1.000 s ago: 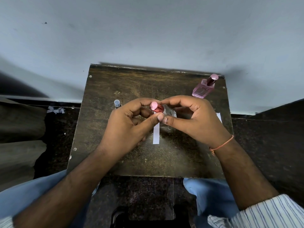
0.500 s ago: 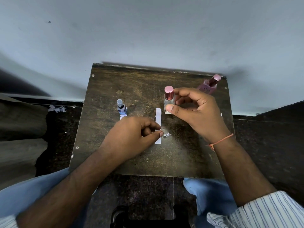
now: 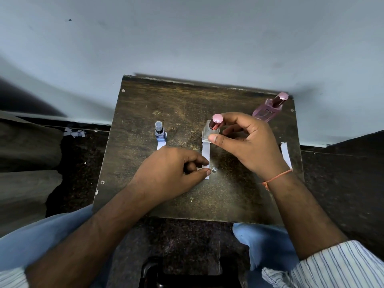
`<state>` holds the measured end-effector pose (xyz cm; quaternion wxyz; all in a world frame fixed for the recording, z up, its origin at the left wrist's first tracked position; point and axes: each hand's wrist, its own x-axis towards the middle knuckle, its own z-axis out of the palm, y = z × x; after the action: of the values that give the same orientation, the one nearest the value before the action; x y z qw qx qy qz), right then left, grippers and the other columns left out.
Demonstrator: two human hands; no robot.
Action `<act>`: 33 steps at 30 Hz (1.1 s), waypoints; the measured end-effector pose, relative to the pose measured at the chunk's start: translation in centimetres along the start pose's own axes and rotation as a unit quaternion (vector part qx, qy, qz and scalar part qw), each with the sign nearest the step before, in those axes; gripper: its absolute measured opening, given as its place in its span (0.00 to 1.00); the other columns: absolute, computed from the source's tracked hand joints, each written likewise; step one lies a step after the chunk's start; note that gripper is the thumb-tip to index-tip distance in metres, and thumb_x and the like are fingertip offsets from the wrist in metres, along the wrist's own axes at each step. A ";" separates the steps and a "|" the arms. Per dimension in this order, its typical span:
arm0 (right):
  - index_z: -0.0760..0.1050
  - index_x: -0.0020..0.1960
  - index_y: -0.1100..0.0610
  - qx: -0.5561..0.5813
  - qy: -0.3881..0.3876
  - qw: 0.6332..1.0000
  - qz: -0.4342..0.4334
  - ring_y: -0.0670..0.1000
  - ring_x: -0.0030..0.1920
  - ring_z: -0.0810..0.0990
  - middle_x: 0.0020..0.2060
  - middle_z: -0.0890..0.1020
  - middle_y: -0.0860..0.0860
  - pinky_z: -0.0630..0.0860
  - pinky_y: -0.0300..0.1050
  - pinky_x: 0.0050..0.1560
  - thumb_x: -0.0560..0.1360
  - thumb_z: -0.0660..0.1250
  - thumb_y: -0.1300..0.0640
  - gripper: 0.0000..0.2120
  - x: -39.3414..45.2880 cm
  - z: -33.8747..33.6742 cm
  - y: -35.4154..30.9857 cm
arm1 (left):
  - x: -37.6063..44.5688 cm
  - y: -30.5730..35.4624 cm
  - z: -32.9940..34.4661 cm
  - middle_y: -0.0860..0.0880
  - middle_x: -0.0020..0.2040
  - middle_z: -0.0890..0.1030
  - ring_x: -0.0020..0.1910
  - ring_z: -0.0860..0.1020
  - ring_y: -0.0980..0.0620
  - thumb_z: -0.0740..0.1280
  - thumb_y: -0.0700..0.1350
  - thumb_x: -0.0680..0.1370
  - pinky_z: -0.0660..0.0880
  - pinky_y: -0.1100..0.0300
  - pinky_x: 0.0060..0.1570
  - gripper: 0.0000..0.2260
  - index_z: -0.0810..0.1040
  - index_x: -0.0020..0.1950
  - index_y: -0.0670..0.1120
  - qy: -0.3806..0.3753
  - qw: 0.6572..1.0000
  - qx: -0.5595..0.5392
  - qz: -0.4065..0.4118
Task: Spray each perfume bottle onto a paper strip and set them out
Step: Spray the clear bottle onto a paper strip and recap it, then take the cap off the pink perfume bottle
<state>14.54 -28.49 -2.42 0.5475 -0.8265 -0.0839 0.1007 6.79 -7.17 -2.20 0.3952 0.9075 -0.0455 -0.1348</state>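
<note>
Fingers of right hand [image 3: 247, 142] pinch clear bottle [image 3: 210, 130]; left hand [image 3: 172, 171] apparently pinches paper strip [image 3: 206, 156].

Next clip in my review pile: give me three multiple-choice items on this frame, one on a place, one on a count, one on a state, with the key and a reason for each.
1. Where does the small blue spray bottle stand?
A. on the far end of a paper strip at the table's left
B. in the right hand
C. on the floor

2. How many bottles show on the wooden table?
A. one
B. three
C. five

3. What is the right hand doing?
A. lying flat on the table
B. holding a clear bottle with a pink cap
C. gripping a paper strip

Key: 1 A, its base sits on the left paper strip. 2 B, the blue one, the clear pink-capped bottle and the pink perfume bottle at the far right corner. 3 B, thumb and fingers curl round that bottle, upright at the far end of the middle paper strip.
</note>
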 end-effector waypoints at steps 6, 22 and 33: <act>0.86 0.57 0.40 -0.012 0.001 1.000 -0.002 0.53 0.49 0.85 0.49 0.89 0.46 0.85 0.50 0.54 0.71 0.85 0.53 0.18 -0.1 0.3 0.1 | -0.1 0.1 -0.1 0.59 0.37 0.84 0.39 0.83 0.60 0.75 0.59 0.79 0.83 0.53 0.43 0.11 0.87 0.59 0.59 -0.004 1.000 0.006 0.009; 0.82 0.70 0.42 -0.032 -0.025 0.999 -0.004 0.47 0.53 0.85 0.53 0.88 0.41 0.81 0.37 0.48 0.71 0.85 0.57 0.31 -0.5 -0.7 -0.2 | 0.2 0.0 0.3 0.62 0.37 0.84 0.38 0.82 0.63 0.74 0.59 0.78 0.82 0.59 0.42 0.12 0.86 0.60 0.60 -0.019 1.000 0.001 0.013; 0.88 0.50 0.52 -0.021 0.158 0.985 -0.064 0.59 0.38 0.83 0.41 0.89 0.50 0.81 0.47 0.42 0.75 0.82 0.57 0.06 -1.3 -4.1 0.3 | 1.0 1.7 1.8 0.59 0.40 0.86 0.33 0.81 0.57 0.73 0.57 0.81 0.72 0.68 0.32 0.07 0.88 0.56 0.58 -0.017 0.994 -0.055 0.094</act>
<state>14.37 -32.56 -1.10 0.5413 -0.8366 -0.0512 -0.0677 7.26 -9.81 -2.32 0.4549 0.8735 -0.1302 -0.1150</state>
